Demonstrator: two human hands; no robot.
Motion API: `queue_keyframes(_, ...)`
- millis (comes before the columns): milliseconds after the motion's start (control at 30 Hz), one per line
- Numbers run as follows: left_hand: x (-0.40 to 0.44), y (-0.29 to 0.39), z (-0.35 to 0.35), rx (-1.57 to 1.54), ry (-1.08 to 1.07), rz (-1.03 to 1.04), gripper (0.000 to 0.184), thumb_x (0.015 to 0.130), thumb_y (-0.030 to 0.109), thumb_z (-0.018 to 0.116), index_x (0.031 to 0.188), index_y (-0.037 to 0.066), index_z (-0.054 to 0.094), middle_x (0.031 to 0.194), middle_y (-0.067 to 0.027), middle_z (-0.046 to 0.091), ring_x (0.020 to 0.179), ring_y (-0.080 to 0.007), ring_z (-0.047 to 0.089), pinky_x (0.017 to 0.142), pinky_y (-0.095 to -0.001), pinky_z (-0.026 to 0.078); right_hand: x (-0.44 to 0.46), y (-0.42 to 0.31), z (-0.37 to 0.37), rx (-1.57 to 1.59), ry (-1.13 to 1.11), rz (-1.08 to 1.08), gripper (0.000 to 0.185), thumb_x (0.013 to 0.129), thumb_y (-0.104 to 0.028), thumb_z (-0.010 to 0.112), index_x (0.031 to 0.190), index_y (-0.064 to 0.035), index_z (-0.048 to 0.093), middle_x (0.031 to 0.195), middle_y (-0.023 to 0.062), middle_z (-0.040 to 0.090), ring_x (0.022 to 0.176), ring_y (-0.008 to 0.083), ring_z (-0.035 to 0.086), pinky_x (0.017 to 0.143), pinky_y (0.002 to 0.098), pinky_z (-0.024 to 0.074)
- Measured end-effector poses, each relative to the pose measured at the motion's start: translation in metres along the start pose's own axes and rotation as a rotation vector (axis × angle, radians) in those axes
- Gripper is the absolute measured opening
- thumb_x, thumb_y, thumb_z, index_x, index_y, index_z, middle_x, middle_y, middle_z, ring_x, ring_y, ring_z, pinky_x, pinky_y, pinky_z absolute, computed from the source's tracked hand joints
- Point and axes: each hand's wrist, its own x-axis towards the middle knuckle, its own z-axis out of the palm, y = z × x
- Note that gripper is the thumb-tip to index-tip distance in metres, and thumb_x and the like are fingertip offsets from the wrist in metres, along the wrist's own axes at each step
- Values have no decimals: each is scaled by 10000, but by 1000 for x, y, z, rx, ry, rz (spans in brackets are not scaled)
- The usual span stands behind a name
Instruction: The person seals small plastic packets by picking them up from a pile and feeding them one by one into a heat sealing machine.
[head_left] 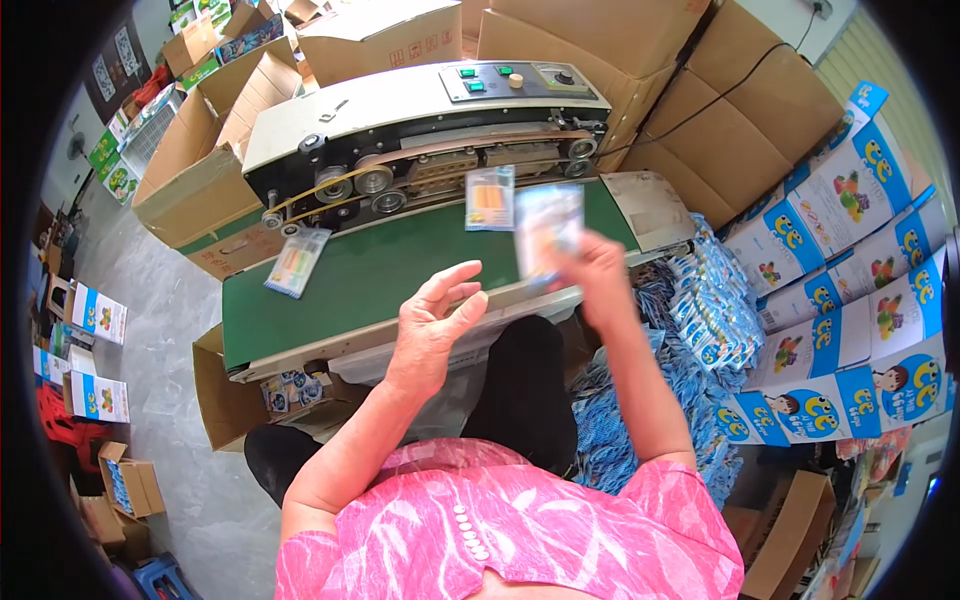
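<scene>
My right hand (pixel 592 275) is closed on the lower edge of a small printed plastic packet (pixel 550 232), held over the near side of the green conveyor belt (pixel 390 270); the packet is blurred by motion. To its left, my left hand (pixel 437 325) is raised in front of the belt's near edge, fingers apart and curved, with nothing in it. Another packet with orange sticks inside (pixel 490 198) stands at the sealing machine's (pixel 420 150) belts. Farther left, a third packet (pixel 297 262) lies on the green belt near the machine's left end.
A large heap of blue packets (pixel 710 300) lies to the right of the conveyor. Printed white and blue cartons (pixel 840 310) are stacked beyond it. Brown cardboard boxes (pixel 570 40) stand behind the machine, and an open carton (pixel 225 395) sits under the belt's left end.
</scene>
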Motion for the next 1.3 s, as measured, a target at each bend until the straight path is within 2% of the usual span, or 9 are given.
queue_keyframes(133,-4,-1,-12,-30,-31,-23,213,872,51,654,1084,36,650,1163,-53,630,1033,-153,586,848,-312,504,61,3,-86,-79,398,101,226,907,-200,622,1018,-4,646,854,73,684,648,133,645,511,225,516)
queue_keyframes(267,-7,-6,-11,-45,-71,-38,219,854,13,659,1070,45,655,1151,-59,635,1004,-149,596,843,-299,502,108,21,-117,-91,279,259,265,881,-193,621,1070,-8,629,908,100,680,656,194,662,524,267,526)
queue_keyframes(400,-7,-13,-14,-56,-87,-43,220,844,0,662,1060,42,656,1142,-71,637,993,-151,603,839,-294,502,127,29,-104,-161,125,296,258,878,-222,662,1019,-7,644,908,89,682,708,150,664,523,231,528)
queue_keyframes(667,-22,-9,-24,15,-76,-53,218,848,-15,644,1063,24,644,1087,-87,655,955,-155,625,839,-293,503,54,7,-107,-256,328,116,292,845,-254,695,983,-1,648,836,59,677,697,112,634,556,240,518)
queue_keyframes(900,-44,-29,-34,55,-89,-163,224,834,-4,668,1056,16,649,1048,-56,669,939,-121,624,862,-254,485,-48,58,-217,-715,-51,462,297,778,-219,734,992,-26,664,877,99,685,751,172,665,647,284,532)
queue_keyframes(1000,-46,-31,-26,93,-122,-188,223,836,-2,667,1057,16,648,1049,-61,670,941,-125,625,866,-257,484,-69,115,-254,-1260,-338,77,420,667,-188,784,1035,-29,659,1017,136,674,990,262,635,820,356,514)
queue_keyframes(1167,-46,-41,-19,134,-159,-232,213,842,1,661,1054,12,647,1050,-67,669,945,-128,625,869,-260,483,-73,145,-248,-1452,-372,-124,591,585,-191,811,1121,-24,627,1234,139,584,1210,306,492,989,422,411)
queue_keyframes(1267,-48,-45,-13,139,-176,-256,207,845,4,659,1051,10,646,1047,-68,670,946,-129,625,870,-262,483,-61,133,-233,-1641,-566,347,672,587,-220,818,1198,-59,590,1378,103,469,1298,300,396,1038,452,350)
queue_keyframes(1300,-48,-46,-12,141,-186,-267,204,847,6,658,1050,9,645,1045,-69,671,946,-130,625,870,-263,483,-58,128,-226,-1636,-565,347,672,587,-220,818,1198,-59,590,1378,103,469,1298,300,396,1038,452,350)
